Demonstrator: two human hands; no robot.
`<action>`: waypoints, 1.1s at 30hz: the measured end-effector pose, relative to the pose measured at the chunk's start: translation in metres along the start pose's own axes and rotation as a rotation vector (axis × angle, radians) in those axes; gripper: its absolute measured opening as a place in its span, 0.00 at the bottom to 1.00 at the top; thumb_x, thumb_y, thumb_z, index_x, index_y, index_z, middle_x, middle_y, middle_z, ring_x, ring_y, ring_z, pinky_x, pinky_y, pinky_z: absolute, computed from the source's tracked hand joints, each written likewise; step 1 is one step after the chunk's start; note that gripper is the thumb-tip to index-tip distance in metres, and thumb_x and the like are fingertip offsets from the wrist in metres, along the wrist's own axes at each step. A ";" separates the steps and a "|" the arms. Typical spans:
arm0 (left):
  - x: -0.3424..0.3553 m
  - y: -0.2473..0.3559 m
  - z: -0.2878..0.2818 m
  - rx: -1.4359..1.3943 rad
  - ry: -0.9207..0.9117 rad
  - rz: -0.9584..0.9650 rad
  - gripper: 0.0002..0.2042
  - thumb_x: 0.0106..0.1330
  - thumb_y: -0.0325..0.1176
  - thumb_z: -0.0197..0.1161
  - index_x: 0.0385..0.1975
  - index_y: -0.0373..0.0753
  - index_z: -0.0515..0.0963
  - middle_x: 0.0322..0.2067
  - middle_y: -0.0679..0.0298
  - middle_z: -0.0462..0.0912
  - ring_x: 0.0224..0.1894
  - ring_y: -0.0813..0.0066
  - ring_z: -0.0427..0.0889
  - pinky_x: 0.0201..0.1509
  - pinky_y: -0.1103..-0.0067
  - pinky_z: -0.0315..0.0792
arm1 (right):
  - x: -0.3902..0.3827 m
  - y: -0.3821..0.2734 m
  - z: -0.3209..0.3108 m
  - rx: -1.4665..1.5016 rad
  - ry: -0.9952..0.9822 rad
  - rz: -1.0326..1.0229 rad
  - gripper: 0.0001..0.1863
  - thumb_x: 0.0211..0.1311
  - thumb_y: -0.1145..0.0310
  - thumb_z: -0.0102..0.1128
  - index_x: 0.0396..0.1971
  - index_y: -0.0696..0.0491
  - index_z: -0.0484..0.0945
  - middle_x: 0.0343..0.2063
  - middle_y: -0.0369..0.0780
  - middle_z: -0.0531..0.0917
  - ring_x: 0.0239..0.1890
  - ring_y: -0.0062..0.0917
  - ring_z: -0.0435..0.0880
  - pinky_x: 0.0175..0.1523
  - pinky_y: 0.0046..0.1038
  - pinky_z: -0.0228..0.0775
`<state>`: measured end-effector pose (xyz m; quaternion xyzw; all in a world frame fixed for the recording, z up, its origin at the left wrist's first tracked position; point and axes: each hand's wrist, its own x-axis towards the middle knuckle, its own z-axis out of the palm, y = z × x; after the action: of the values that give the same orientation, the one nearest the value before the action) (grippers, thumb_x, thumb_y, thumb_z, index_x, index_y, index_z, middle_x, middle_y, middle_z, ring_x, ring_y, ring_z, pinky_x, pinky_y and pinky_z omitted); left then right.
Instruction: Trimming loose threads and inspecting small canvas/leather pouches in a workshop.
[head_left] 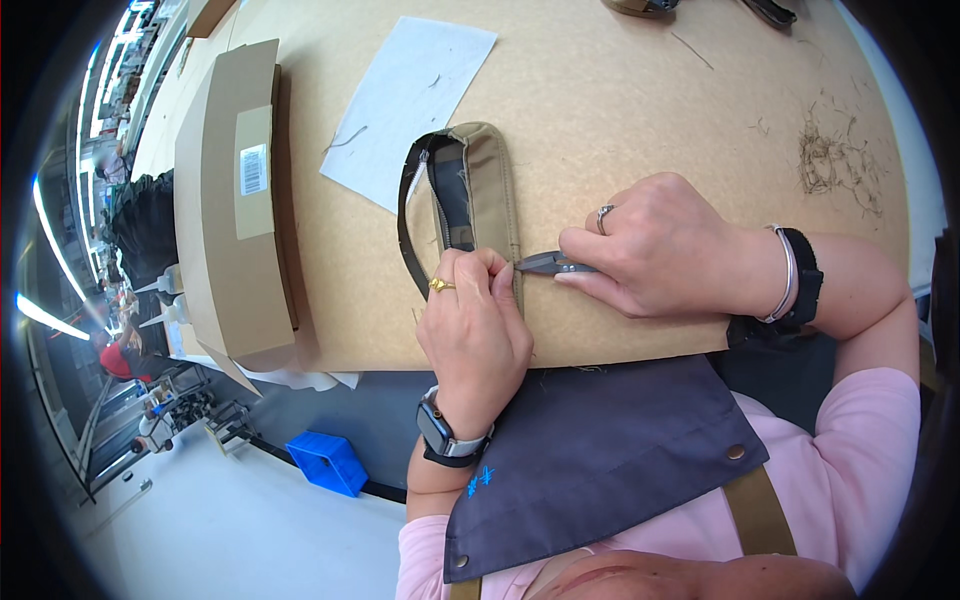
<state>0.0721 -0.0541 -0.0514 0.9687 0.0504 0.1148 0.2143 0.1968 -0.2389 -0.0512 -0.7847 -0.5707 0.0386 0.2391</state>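
A tan and dark fabric pouch [490, 185] with a zipper and a black edge strip lies on the table, its opening facing left. My left hand [474, 318] pinches its near end, fingers closed on the fabric. From the right, my right hand [668, 250] is closed round small dark thread snips [545, 263]. Their tips meet the pouch's stitched edge, right beside my left fingertips. The near end of the pouch is partly hidden under my left hand.
A cardboard box [225, 200] stands along the table's left side. White paper [410, 105] with thread bits lies beyond the pouch. Loose thread clippings [835, 160] are heaped at the right. Another fabric piece [640, 6] sits at the far edge. Below left is a blue bin [327, 463].
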 end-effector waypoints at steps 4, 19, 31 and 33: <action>0.000 0.000 0.001 -0.011 0.004 -0.002 0.02 0.69 0.23 0.58 0.35 0.35 0.73 0.31 0.57 0.75 0.27 0.56 0.76 0.32 0.66 0.67 | 0.000 0.001 0.001 -0.008 0.002 -0.010 0.16 0.62 0.56 0.65 0.24 0.52 0.75 0.12 0.40 0.78 0.18 0.35 0.82 0.24 0.35 0.71; -0.011 -0.023 -0.029 -0.822 0.044 -0.225 0.03 0.77 0.25 0.49 0.41 0.35 0.70 0.37 0.63 0.73 0.36 0.79 0.71 0.44 0.82 0.68 | 0.000 -0.001 0.000 0.036 0.045 0.044 0.15 0.58 0.56 0.68 0.24 0.52 0.76 0.13 0.41 0.77 0.17 0.37 0.80 0.23 0.36 0.69; -0.028 -0.015 -0.040 -0.229 0.102 0.103 0.13 0.52 0.25 0.77 0.34 0.35 0.78 0.31 0.58 0.80 0.32 0.62 0.79 0.34 0.71 0.73 | 0.004 0.001 -0.001 0.086 0.060 0.044 0.15 0.61 0.56 0.67 0.24 0.51 0.76 0.10 0.39 0.72 0.14 0.37 0.76 0.20 0.37 0.63; -0.022 -0.018 -0.033 -0.060 0.181 -0.081 0.14 0.53 0.29 0.77 0.34 0.35 0.78 0.35 0.57 0.81 0.34 0.58 0.78 0.38 0.69 0.73 | 0.004 0.000 -0.003 0.075 0.050 0.050 0.15 0.61 0.56 0.66 0.24 0.51 0.76 0.10 0.39 0.72 0.14 0.37 0.75 0.20 0.37 0.63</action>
<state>0.0418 -0.0282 -0.0348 0.9446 0.1052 0.1947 0.2423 0.1999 -0.2360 -0.0476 -0.7900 -0.5428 0.0464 0.2812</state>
